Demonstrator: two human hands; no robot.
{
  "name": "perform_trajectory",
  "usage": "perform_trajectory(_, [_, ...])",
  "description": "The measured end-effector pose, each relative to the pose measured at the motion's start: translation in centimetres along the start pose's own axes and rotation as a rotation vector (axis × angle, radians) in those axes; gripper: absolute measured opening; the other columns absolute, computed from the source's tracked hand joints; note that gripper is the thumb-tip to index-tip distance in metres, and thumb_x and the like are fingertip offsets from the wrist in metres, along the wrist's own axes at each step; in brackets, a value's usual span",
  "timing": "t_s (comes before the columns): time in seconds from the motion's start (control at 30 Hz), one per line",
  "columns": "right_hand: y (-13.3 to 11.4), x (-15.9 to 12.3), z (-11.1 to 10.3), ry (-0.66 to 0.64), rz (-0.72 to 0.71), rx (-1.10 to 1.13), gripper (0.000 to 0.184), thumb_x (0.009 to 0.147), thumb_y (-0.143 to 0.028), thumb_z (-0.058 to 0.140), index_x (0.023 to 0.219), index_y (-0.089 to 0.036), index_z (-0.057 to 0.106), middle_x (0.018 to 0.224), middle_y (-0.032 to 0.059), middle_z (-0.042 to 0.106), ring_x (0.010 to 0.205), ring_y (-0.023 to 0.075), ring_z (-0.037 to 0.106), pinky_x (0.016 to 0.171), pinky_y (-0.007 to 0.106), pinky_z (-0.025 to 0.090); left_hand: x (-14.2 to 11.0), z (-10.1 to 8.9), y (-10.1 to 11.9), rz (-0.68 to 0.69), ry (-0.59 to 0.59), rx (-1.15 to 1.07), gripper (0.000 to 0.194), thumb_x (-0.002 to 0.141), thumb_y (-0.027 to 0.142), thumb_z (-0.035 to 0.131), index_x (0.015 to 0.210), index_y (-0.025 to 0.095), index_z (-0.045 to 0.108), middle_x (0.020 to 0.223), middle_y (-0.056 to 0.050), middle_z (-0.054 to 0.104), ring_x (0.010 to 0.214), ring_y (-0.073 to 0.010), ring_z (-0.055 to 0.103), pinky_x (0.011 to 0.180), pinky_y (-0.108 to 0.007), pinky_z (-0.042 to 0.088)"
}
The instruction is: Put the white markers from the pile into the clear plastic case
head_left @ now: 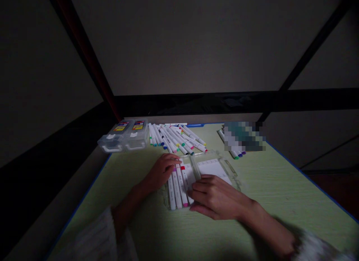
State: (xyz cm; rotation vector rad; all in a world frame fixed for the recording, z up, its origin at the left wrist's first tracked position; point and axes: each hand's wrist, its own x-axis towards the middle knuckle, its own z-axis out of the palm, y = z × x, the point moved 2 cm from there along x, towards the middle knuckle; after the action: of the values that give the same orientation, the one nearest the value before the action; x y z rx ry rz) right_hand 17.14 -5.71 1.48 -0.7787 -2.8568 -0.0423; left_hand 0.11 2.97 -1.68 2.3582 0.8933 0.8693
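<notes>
In front of me lies an open clear plastic case (226,165) with white markers (175,190) side by side in its left half. My left hand (164,170) reaches over their upper ends, its fingers stretched out and the fingertips touching the top of a marker with a red band (183,167). My right hand (214,196) has its fingers curled and closed at the lower end of that red-banded marker, beside the case's middle ridge. A white sheet (214,170) shows in the right half of the case, partly hidden by my right hand.
Loose white markers (179,137) with coloured ends lie in a pile behind the case. Two shut clear cases (136,141) stand at the back left. More markers (235,153) lie at the back right beside a blurred-out item (244,135). The pale green table (280,201) has blue edges.
</notes>
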Motion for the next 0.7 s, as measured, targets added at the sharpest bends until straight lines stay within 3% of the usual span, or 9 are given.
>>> perform_trajectory(0.23, [1.5, -0.5, -0.7, -0.095, 0.123, 0.121, 0.057, 0.077, -0.05, 0.049, 0.123, -0.016, 0.043, 0.095, 0.0076, 0.052, 0.079, 0.0184, 0.051, 0.066, 0.032, 0.041, 0.0, -0.1, 0.1, 0.029, 0.016, 0.007, 0.027, 0.077, 0.01, 0.043, 0.094, 0.015, 0.063, 0.1, -0.009, 0.063, 0.099, -0.0184, 0.052, 0.091, -0.038, 0.038])
perform_trajectory(0.7, [1.9, -1.2, 0.8, -0.045, 0.105, 0.184, 0.059, 0.079, -0.05, 0.045, 0.125, -0.013, 0.043, 0.091, 0.0088, 0.05, 0.08, 0.0191, 0.048, 0.071, 0.035, 0.044, 0.0, -0.1, 0.1, 0.01, 0.025, -0.026, 0.026, 0.075, 0.009, 0.045, 0.093, 0.017, 0.063, 0.098, -0.007, 0.063, 0.098, -0.0179, 0.053, 0.091, -0.039, 0.039])
